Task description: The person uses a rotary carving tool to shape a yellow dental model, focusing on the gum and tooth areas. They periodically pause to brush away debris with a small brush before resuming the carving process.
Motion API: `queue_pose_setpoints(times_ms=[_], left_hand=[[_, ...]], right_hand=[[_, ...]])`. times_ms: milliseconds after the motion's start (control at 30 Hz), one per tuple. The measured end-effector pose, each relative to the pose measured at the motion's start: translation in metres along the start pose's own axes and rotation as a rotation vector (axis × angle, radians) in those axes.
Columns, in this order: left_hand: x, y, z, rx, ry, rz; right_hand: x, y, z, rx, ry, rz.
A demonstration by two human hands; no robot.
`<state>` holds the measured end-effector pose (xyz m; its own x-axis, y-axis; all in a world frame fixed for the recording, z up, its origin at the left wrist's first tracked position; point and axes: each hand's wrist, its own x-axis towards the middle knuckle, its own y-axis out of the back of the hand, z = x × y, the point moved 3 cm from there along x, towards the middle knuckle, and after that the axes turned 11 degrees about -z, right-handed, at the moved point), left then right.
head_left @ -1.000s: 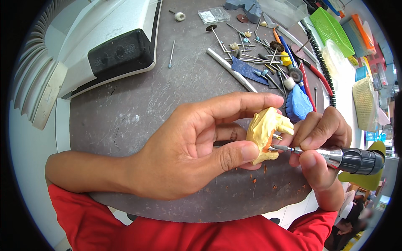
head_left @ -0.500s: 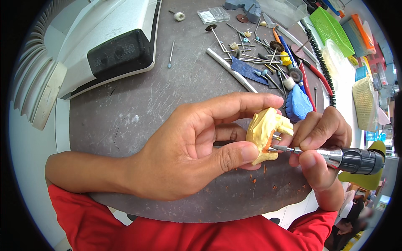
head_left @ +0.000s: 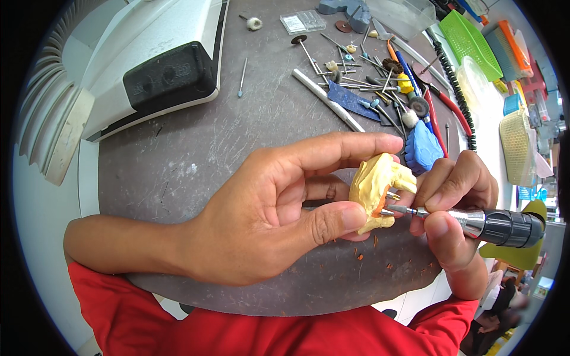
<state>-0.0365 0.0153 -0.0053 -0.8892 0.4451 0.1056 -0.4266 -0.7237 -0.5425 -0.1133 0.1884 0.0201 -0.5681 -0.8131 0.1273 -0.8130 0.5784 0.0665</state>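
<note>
L hand w/ model (yellow)

Matt model, shiny metal collar

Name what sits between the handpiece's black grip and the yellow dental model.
The head view shows the silver collar, the right hand gripping it, and the grey bur, its tip at the orange patch of the yellow dental model.

Left forearm near level, wrist about straight; left hand in a wide C-grip, index long on top, thumb below, other fingers curled behind. Right forearm angled up; right hand in a pen-like pinch, index bent, thumb opposing.
</note>
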Motion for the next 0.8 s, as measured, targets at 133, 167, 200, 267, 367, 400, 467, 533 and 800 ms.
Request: queue_pose_setpoints(times_ms=[133,167,200,267,367,400,467,533,800], left_hand=[[-0.002,-0.0024,0.0015,-0.003,-0.002,0.011],[-0.0021,-0.0027,0.0018,-0.008,0.0,0.013],[-0.0021,-0.0033,0.0022,-0.017,0.005,0.016],[-0.0022,-0.0036,0.0024,-0.03,0.012,0.021],[-0.0022,-0.0033,0.0021,-0.03,0.011,0.022],[-0.0021,-0.003,0.0017,-0.022,0.007,0.02],[-0.002,-0.0029,0.0017,-0.015,0.001,0.018],[-0.0023,-0.0032,0.0019,-0.016,-0.003,0.018],[-0.0017,-0.003,0.0011,-0.015,-0.008,0.009]], right_hand=[[0.0012,-0.0021,-0.0033,0.013,0.002,-0.019],[0.0014,-0.0026,-0.0038,0.018,0.006,-0.02],[0.0016,-0.0032,-0.0043,0.023,0.009,-0.022],[0.0016,-0.0043,-0.0044,0.035,0.018,-0.014],[0.0016,-0.003,-0.0035,0.021,0.028,-0.01],[0.0016,-0.0026,-0.0029,0.018,0.034,-0.009],[0.0017,-0.0026,-0.0017,0.028,0.048,-0.009],[0.0018,-0.0027,-0.0021,0.031,0.05,-0.012],[0.0021,-0.0045,-0.0042,0.023,0.046,-0.01]])
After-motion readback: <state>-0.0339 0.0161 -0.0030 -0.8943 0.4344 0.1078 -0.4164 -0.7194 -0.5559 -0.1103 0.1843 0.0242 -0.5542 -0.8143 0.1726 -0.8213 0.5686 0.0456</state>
